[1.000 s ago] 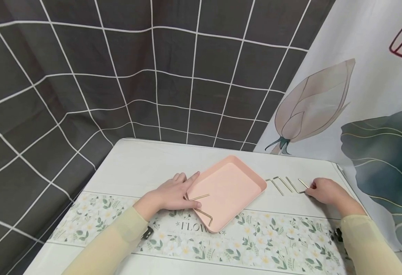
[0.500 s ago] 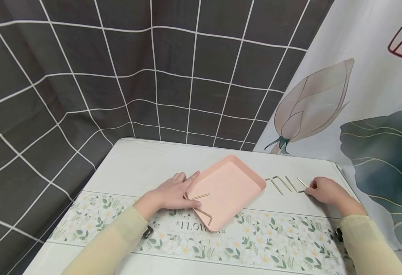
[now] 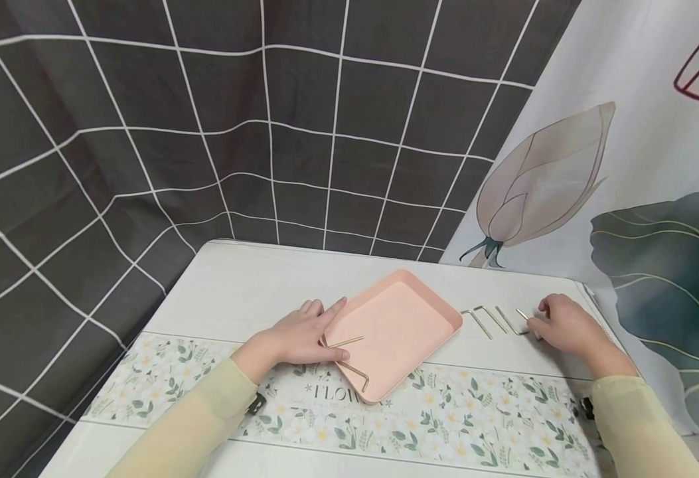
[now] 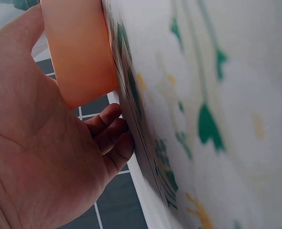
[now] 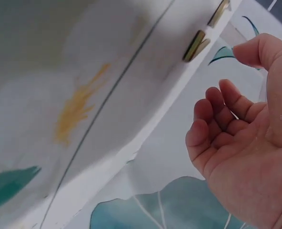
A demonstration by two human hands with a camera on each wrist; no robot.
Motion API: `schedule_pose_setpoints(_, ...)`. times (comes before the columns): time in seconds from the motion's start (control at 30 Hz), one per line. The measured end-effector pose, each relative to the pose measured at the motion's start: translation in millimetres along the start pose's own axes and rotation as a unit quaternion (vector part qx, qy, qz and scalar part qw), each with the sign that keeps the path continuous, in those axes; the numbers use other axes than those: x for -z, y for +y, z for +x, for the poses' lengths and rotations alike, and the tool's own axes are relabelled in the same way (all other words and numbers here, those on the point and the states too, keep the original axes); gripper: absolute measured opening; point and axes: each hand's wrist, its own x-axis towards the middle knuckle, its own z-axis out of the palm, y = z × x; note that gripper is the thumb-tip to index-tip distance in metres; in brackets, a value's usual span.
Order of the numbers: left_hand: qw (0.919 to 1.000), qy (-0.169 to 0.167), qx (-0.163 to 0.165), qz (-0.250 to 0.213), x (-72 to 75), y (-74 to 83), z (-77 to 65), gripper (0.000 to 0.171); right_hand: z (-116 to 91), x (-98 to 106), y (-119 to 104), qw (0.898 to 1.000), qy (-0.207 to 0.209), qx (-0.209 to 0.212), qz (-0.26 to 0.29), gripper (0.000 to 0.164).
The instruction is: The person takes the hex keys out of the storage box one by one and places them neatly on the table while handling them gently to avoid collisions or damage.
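Observation:
In the head view my left hand rests at the near-left corner of a pink tray, index finger straight along the rim and thumb reaching over the edge. Its other fingers lie loose beside the tray's outer wall, seen from the left wrist. Parts of bent gold rods show inside the tray by the thumb. To the tray's right, several L-shaped gold rods lie in a row. My right hand is at the row's right end, fingers loosely bent, with nothing seen between them; it partly hides the last rod.
A white table cover with a flower-print band spreads under everything. Behind the table hangs a dark grid-patterned cloth; a white floral curtain hangs at the right, close past the table's right edge.
My right hand has risen slightly from the row's right end, and its fingertips have parted from their closer pinch. The left hand, the tray and the rods look unmoved.

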Motion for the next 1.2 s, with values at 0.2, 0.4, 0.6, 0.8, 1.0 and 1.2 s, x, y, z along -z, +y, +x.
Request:
schedule_pose_setpoints(0.2,1.0000,0.001,0.000,0.001,0.0,0.3,0.2,0.117,1.7,0.6,-8.5,0.999,0.019,0.030,-0.001,0.046)
schedule_pose_setpoints(0.4,1.0000,0.001,0.000,0.000,0.0,0.3,0.3,0.118,2.0,-0.4,-21.1,0.998,0.036,0.047,-0.002,0.050)
schedule_pose_setpoints(0.6,1.0000,0.002,0.000,0.002,-1.2,-0.9,1.1,0.118,1.4,-1.6,-38.7,0.997,0.048,0.052,-0.005,0.050)
schedule_pose_setpoints(0.8,1.0000,0.001,0.001,0.002,-0.2,-0.3,0.5,0.119,1.9,-2.9,-55.2,0.997,0.054,0.061,0.010,0.050)
schedule_pose_setpoints(1.0,1.0000,0.003,0.001,0.002,-1.9,-1.2,0.3,0.119,1.9,-4.9,-71.7,0.995,0.055,0.082,0.012,0.050)
schedule_pose_setpoints(1.2,1.0000,0.006,-0.002,0.002,-2.1,-1.5,0.4,0.120,1.2,-6.6,-92.2,0.993,0.065,0.099,0.003,0.046)
